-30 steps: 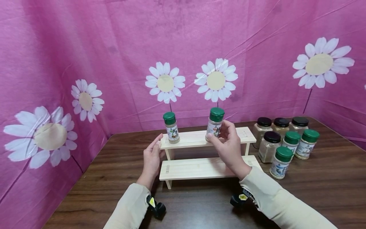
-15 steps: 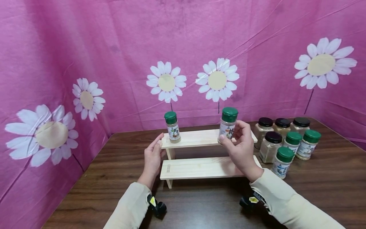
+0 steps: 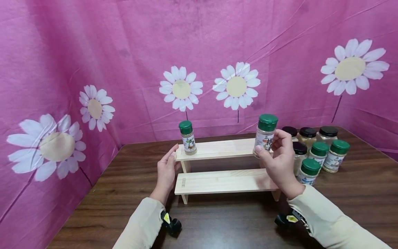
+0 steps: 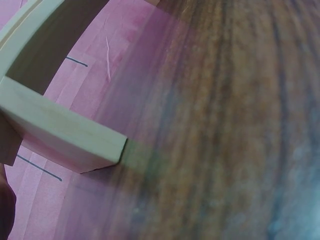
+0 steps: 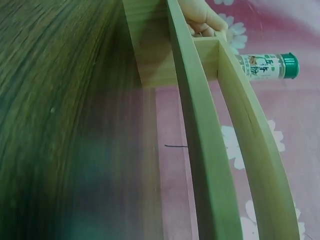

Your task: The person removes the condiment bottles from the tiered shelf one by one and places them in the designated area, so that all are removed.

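Observation:
A two-step wooden rack (image 3: 217,149) stands on the dark wood table (image 3: 124,193). One green-capped spice jar (image 3: 188,137) sits at the left end of the top step, also seen in the right wrist view as the spice jar (image 5: 267,65). My right hand (image 3: 277,162) grips a second green-capped spice jar (image 3: 265,134), held upright above the right end of the top step. My left hand (image 3: 166,170) rests with straight fingers against the rack's left end; in the right wrist view the left hand (image 5: 202,16) touches the rack (image 5: 200,125).
Several more jars stand on the table right of the rack: black-capped jars (image 3: 308,133) behind, green-capped jars (image 3: 332,155) in front. A pink cloth with white daisies (image 3: 199,52) surrounds the table on three sides. The left wrist view shows the rack's corner (image 4: 65,135).
My right hand has carried its jar from the middle of the top step to the right, toward the rack's right end. The left hand and the other jar have stayed still.

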Motion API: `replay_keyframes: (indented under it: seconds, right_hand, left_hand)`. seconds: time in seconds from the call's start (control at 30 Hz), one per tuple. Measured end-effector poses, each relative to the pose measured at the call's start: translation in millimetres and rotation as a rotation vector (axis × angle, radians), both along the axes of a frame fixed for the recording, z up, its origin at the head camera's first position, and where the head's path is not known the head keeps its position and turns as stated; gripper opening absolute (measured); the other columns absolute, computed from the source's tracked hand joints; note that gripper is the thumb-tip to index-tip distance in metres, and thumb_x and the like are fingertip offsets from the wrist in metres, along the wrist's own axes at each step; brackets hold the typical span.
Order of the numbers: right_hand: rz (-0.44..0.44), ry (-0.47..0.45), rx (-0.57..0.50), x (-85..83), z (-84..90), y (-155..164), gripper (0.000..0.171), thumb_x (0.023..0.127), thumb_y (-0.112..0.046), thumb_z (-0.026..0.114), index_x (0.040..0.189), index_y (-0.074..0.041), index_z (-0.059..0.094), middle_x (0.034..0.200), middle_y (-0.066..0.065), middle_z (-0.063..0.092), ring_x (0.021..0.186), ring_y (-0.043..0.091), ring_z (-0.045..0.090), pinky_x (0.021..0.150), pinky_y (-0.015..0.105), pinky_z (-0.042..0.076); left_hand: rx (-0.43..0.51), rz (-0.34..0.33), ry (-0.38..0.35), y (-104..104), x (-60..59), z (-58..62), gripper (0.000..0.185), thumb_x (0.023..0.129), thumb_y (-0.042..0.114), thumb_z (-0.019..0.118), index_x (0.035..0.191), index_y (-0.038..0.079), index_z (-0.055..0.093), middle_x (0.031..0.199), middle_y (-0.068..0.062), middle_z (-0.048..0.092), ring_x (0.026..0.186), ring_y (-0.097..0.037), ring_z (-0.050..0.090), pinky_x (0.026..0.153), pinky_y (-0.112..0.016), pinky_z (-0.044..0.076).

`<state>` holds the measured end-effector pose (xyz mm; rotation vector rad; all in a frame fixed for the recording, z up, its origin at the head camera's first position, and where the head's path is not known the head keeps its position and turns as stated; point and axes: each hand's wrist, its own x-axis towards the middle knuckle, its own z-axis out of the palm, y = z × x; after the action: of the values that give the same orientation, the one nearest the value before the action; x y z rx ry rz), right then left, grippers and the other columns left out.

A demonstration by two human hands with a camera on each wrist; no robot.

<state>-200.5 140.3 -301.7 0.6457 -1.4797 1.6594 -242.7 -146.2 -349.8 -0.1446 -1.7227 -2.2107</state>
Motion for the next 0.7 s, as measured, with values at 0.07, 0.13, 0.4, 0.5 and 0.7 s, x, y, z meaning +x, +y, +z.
replay_keyframes:
  seconds: [0.07,0.13,0.4,0.5,0.7]
  right_hand:
    - [0.003,0.006,0.006,1.7,0.8,5,0.050,0.071,0.014,0.057,0.116,-0.006,0.046,0.098,0.000,0.053,0.085,0.010,0.051,0.073,0.014,0.043]
    - [0.008,0.010,0.002,3.0,1.4,9,0.050,0.072,0.014,0.057,0.116,-0.006,0.046,0.098,0.000,0.052,0.085,0.010,0.051,0.072,0.014,0.044]
    - [0.038,0.045,-0.076,7.8,1.5,28,0.051,0.071,0.018,0.054,0.116,-0.002,0.046,0.101,0.004,0.051,0.088,0.011,0.050,0.076,0.014,0.044]
    - [0.039,0.057,-0.102,9.9,1.8,35,0.052,0.069,0.020,0.053,0.116,-0.001,0.046,0.103,0.006,0.052,0.090,0.012,0.051,0.077,0.014,0.044]
    - [0.048,0.083,-0.170,12.9,0.9,54,0.051,0.068,0.022,0.052,0.115,0.001,0.047,0.102,0.009,0.055,0.088,0.013,0.054,0.075,0.015,0.047]
  left_hand:
    - [0.000,-0.001,0.002,0,0.4,0.3,0.040,0.093,0.004,0.039,0.130,-0.006,0.048,0.133,-0.021,0.049,0.094,-0.005,0.060,0.082,-0.025,0.051]
    - [0.004,-0.004,0.005,0,0.1,-0.2,0.040,0.093,0.005,0.039,0.131,-0.006,0.048,0.133,-0.022,0.048,0.094,-0.005,0.060,0.082,-0.025,0.051]
    - [0.027,-0.010,-0.005,2,0.0,1.1,0.041,0.092,0.003,0.038,0.130,-0.007,0.047,0.133,-0.023,0.048,0.092,-0.005,0.061,0.081,-0.024,0.052]
    - [0.038,-0.011,-0.009,2,0.4,1.6,0.041,0.091,0.003,0.039,0.130,-0.007,0.047,0.133,-0.022,0.049,0.092,-0.005,0.061,0.082,-0.024,0.052]
    - [0.022,-0.003,-0.009,0,-0.2,0.0,0.040,0.093,0.004,0.039,0.131,-0.007,0.047,0.133,-0.022,0.048,0.094,-0.006,0.060,0.084,-0.026,0.051]
